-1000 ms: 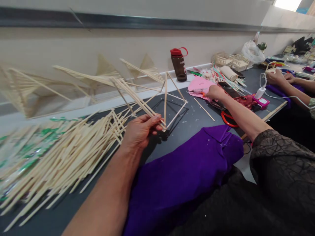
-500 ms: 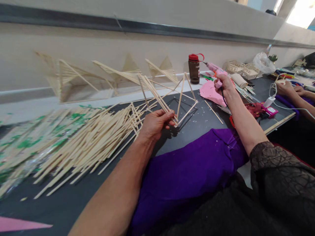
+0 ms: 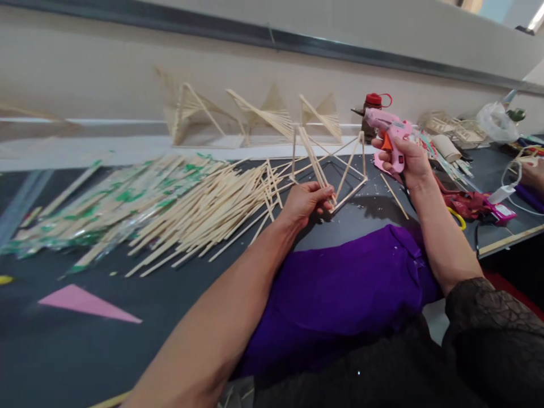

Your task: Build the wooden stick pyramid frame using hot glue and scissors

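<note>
My left hand [image 3: 309, 199] is closed round the lower corner of a wooden stick frame [image 3: 349, 195], whose thin sticks rise and spread above the table. In my right hand [image 3: 410, 161] is a pink hot glue gun [image 3: 389, 126] with an orange trigger; its dark nozzle points left, above and apart from the frame. Left of my left hand lies a loose pile of wooden sticks [image 3: 204, 218]. A single stick [image 3: 395, 197] rests on the table below the glue gun.
Plastic-wrapped stick packs [image 3: 127, 195] and a pink triangular piece [image 3: 89, 303] lie left. Twisted stick models [image 3: 259, 116] lean along the wall. A red-capped bottle [image 3: 373, 101] stands behind the glue gun. Purple cloth [image 3: 348, 283] covers the near edge. At far right shows another person's hand [image 3: 533, 173].
The camera view has swung left. My right hand has brought the glue gun nearer the stick frame, with its nozzle turned left. My left hand keeps its grip on the frame.
</note>
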Demonstrator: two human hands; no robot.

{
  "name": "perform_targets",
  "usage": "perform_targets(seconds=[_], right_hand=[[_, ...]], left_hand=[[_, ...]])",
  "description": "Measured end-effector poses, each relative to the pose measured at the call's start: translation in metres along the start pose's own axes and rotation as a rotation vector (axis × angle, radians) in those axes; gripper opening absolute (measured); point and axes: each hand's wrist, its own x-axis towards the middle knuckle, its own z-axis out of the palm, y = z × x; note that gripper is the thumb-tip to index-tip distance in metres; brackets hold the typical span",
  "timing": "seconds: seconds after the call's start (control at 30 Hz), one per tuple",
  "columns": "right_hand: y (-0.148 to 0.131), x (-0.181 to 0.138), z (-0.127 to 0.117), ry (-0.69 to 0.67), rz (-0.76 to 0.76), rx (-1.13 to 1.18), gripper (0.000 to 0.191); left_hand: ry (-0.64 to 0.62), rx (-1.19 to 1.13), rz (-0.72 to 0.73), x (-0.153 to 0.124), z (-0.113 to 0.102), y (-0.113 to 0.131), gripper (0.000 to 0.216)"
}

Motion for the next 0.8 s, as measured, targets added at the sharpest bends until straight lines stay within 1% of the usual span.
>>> perform_targets(seconds=[0.1,0.2,0.3,0.4,0.57,0.8], right_hand=[[-0.003,-0.022,0.000,-0.107,0.044,-0.144,0.046],[-0.004,-0.043,-0.002,-0.196,0.169,-0.247,0.046],[-0.003,-0.055,-0.004,-0.251,0.257,-0.332,0.047],[0.001,-0.057,-0.001,-0.292,0.276,-0.390,0.048],[0.005,-0.058,0.007,-0.395,0.326,-0.507,0.044],[0.004,-0.059,0.009,-0.396,0.336,-0.589,0.040]], left_hand=[[-0.010,0.004,0.003,0.001,0.001,-0.005,0.012],[-0.019,0.025,0.007,0.003,0.001,-0.007,0.014],[-0.026,0.046,0.016,0.003,0.000,-0.008,0.013],[-0.044,0.049,0.014,0.003,-0.001,-0.008,0.012],[-0.060,0.045,-0.008,0.004,-0.002,-0.007,0.013],[-0.080,0.051,-0.029,0.005,-0.005,-0.005,0.014]])
